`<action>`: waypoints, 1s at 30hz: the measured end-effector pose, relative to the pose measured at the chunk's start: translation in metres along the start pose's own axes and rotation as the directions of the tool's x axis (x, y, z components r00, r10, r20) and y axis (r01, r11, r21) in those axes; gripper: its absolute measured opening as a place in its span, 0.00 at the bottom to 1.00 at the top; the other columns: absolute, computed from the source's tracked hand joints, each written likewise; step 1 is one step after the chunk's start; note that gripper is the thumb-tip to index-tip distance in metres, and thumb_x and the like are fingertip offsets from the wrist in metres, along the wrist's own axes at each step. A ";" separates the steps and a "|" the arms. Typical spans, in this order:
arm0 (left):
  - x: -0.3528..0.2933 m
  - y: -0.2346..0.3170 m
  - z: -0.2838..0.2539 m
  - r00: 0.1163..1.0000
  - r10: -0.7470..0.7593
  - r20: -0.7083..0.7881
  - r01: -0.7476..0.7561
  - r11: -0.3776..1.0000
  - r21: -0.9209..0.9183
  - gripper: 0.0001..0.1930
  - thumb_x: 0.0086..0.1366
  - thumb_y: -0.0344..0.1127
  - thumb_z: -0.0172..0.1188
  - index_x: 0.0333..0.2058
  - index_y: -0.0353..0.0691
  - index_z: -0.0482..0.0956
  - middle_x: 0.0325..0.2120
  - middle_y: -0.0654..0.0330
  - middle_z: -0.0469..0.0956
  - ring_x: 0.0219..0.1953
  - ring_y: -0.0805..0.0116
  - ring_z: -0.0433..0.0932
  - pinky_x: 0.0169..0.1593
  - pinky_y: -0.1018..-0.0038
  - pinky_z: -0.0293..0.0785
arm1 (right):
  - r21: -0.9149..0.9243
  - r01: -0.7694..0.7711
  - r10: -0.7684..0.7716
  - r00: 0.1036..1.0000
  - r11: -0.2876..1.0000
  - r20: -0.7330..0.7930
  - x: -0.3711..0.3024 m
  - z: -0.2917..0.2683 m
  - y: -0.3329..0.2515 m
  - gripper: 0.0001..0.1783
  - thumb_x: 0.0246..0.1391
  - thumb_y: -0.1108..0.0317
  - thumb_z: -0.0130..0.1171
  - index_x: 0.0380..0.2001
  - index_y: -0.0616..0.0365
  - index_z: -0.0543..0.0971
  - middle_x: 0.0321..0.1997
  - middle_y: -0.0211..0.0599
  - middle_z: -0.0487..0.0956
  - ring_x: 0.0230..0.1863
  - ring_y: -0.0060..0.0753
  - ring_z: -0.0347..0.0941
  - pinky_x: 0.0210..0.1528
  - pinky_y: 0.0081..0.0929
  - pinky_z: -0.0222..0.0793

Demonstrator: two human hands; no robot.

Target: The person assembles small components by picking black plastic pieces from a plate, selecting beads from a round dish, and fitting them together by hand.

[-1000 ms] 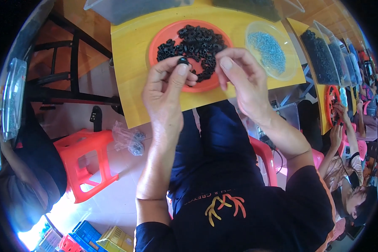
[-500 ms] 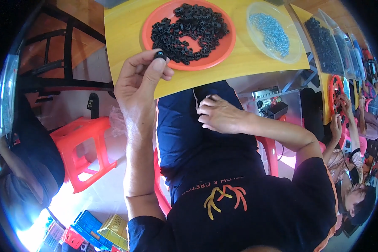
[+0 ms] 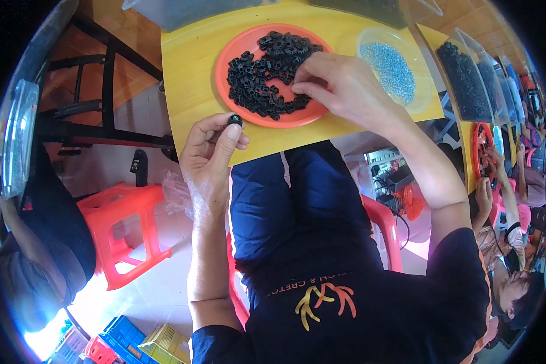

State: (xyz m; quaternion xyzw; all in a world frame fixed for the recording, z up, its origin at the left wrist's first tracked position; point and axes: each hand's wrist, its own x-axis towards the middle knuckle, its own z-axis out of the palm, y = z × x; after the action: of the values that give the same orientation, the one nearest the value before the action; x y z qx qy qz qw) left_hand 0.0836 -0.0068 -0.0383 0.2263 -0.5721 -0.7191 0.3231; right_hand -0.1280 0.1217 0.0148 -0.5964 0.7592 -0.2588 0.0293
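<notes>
Between thumb and forefinger, my left hand [image 3: 215, 145] pinches a small round black plastic part [image 3: 235, 119] just off the front edge of the yellow table. My right hand [image 3: 346, 85] reaches over the right side of the red plate [image 3: 224, 54], its fingertips bent together at the pile of small black plastic parts [image 3: 255, 85]. Whether a part is between those fingertips is hidden. Right of the plate, a clear round tray [image 3: 428, 91] holds many tiny bluish, shiny pieces [image 3: 388, 67], partly behind my right hand.
The yellow table [image 3: 188, 79] has clear bins [image 3: 358, 12] along its far edge. A red stool [image 3: 124, 224] stands on the floor at left, beside a seated person [image 3: 48, 224]. At right, another person's hands [image 3: 491, 170] work over a red plate [image 3: 480, 139].
My right hand has moved from my lap up to the black parts on the red plate. My left hand still pinches the round part. The whole view has shifted slightly.
</notes>
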 end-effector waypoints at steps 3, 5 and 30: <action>-0.001 0.001 0.002 1.000 -0.017 -0.008 0.017 1.000 0.016 0.09 0.65 0.25 0.59 0.43 0.31 0.76 0.33 0.55 0.80 0.31 0.71 0.77 0.41 0.77 0.72 | -0.076 0.051 -0.048 0.998 0.996 0.047 0.015 0.017 0.010 0.10 0.54 0.61 0.60 0.32 0.55 0.81 0.33 0.37 0.79 0.36 0.44 0.77 0.36 0.40 0.72; 0.000 0.000 0.003 1.000 -0.027 -0.007 0.027 1.000 0.011 0.09 0.65 0.26 0.59 0.43 0.31 0.75 0.33 0.55 0.80 0.31 0.71 0.77 0.40 0.76 0.73 | -0.125 0.089 -0.080 0.994 0.988 0.073 0.020 0.025 0.013 0.10 0.53 0.61 0.60 0.34 0.54 0.83 0.34 0.36 0.79 0.37 0.44 0.77 0.37 0.40 0.72; 0.003 0.004 0.005 0.998 -0.042 0.040 0.039 0.997 0.069 0.10 0.65 0.26 0.59 0.44 0.31 0.76 0.32 0.58 0.79 0.32 0.72 0.78 0.39 0.76 0.75 | 0.316 -0.112 0.062 0.984 0.942 0.165 0.023 0.024 0.003 0.11 0.52 0.74 0.60 0.41 0.60 0.79 0.30 0.34 0.77 0.32 0.29 0.76 0.36 0.25 0.72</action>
State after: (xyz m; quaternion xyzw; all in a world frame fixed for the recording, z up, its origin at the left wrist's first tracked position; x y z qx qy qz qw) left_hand 0.0787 -0.0058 -0.0334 0.2338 -0.5979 -0.7103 0.2886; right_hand -0.1290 0.0924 -0.0016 -0.5671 0.7277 -0.3322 0.1962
